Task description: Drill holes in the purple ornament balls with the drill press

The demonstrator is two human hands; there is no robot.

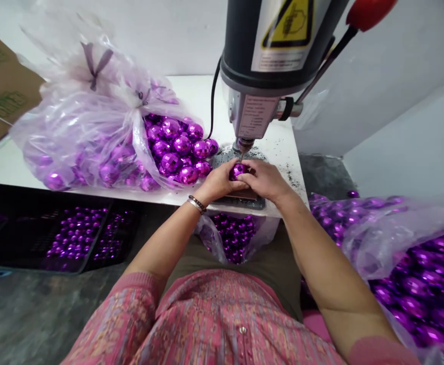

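Observation:
A shiny purple mirror ball [238, 171] sits between my two hands on the base of a drill press [250, 114]. My left hand [222, 178] grips the ball from the left, thumb and fingers closed against it. From the other side my right hand [263, 178] presses on the same ball. Directly above it is the drill bit [242, 156], its tip close to the top of the ball; whether it touches I cannot tell. The underside of the ball is hidden by my fingers.
Left of the drill press, an opened clear plastic bag [92, 132] spills purple balls [181, 145] onto the white table [191, 91]. Dark shavings lie around the base. Black crates [35, 243] of balls stand below left; another bag [377, 243] is at right. A red-knobbed lever [370, 12] juts out upper right.

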